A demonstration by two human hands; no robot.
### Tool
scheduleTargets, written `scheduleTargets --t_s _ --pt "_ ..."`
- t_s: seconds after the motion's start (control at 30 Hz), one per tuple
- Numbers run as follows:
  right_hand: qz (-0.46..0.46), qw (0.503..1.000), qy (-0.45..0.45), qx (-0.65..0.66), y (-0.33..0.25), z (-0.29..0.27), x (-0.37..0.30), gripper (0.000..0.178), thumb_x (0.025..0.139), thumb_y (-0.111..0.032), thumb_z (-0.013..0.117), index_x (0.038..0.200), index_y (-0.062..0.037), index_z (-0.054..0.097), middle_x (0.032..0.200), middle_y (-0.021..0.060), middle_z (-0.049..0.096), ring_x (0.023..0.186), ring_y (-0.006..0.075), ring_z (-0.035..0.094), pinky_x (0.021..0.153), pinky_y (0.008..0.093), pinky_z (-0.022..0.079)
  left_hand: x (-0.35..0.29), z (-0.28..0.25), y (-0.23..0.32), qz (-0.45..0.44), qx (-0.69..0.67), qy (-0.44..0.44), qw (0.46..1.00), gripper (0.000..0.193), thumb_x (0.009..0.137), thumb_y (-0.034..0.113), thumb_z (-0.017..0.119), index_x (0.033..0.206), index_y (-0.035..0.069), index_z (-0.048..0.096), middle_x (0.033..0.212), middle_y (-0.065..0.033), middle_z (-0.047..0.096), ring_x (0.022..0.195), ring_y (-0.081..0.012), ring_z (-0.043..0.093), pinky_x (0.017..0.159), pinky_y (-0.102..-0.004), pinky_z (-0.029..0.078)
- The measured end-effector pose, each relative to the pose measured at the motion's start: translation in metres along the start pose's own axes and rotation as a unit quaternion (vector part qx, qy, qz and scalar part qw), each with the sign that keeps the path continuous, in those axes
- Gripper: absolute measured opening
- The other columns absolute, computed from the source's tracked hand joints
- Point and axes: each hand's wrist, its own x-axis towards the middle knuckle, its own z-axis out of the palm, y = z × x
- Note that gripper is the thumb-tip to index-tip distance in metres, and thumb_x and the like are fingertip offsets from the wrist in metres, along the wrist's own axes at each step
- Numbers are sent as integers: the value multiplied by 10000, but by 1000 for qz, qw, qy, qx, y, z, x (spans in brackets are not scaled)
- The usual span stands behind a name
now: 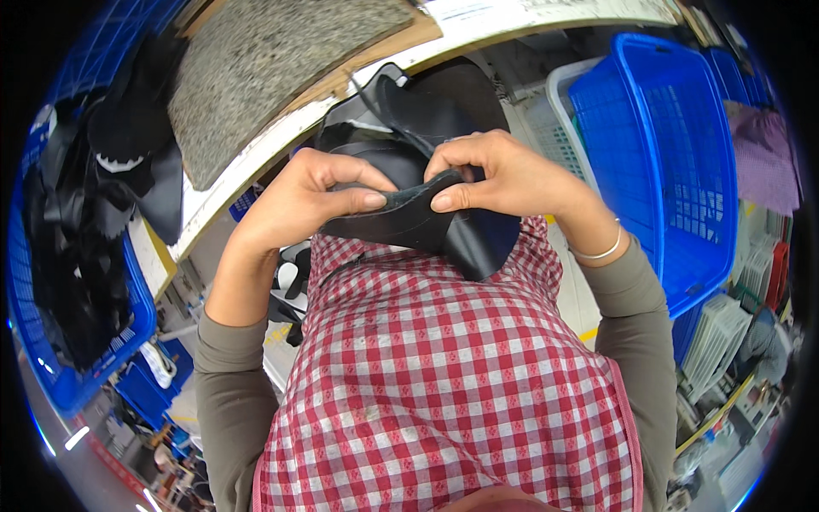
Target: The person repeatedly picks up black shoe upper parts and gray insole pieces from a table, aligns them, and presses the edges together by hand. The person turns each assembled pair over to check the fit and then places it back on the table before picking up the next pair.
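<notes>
A black leather piece [401, 224] with a dark, fuzzy folded edge hangs between my hands, above my lap. My left hand [320, 192] pinches that edge between thumb and forefinger. Close beside it, my right hand [495, 175] grips the same edge, thumb on the near side and fingers behind. More black leather [452, 107] spreads out beyond my hands, against the table's edge, with a loose strap-like strip rising from it. A glossy black flap hangs below my right hand onto the red and white checked apron [426, 341].
A grey speckled slab [256, 77] lies on the white worktable [200, 224] ahead. At left, a blue basket [141, 316] is heaped with black leather pieces [85, 247]. Tall blue plastic baskets [695, 171] stand at right, beside a pale crate [554, 102].
</notes>
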Motion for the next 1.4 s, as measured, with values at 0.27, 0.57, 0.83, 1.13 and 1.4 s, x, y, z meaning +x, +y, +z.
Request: scheduleTargets --t_s 0.27,0.57,0.83,1.13,1.4 --pt "-67 979 -103 -162 -35 0 39 263 878 -301 831 967 -55 801 856 122 720 767 291 683 686 375 519 -27 2 -10 34 9 53 998 141 955 35 727 1073 -20 782 901 -8 757 859 -60 658 804 -248 538" --pt "-11 1000 11 -15 -53 46 65 223 886 -229 843 949 -21 796 772 62 672 696 148 620 633 314 479 -54 -64 2 69 -8 28 997 187 883 -12 754 1065 -48 773 977 -51 762 924 -101 684 864 -261 529" --pt "-75 992 -63 -75 -52 42 66 237 906 -250 810 972 -24 786 827 102 680 735 241 661 669 349 501 -55 -59 -8 101 81 7 992 184 881 -51 721 1056 -28 771 1000 -70 766 966 -130 698 888 -274 538" --pt "0 998 32 -48 -44 54 53 225 906 -254 816 950 -34 796 741 84 639 689 209 621 630 347 472 -66 -40 -11 71 27 110 991 222 1019 146 649 1167 -10 707 1041 -59 740 991 -112 655 900 -290 525" --pt "-118 959 32 -254 -56 49 50 309 935 -289 762 1105 -41 687 908 158 706 867 361 695 746 442 537 -77 31 -32 89 87 347 929 465 864 7 808 1263 -1 569 1015 -93 721 959 -135 670 876 -295 523"
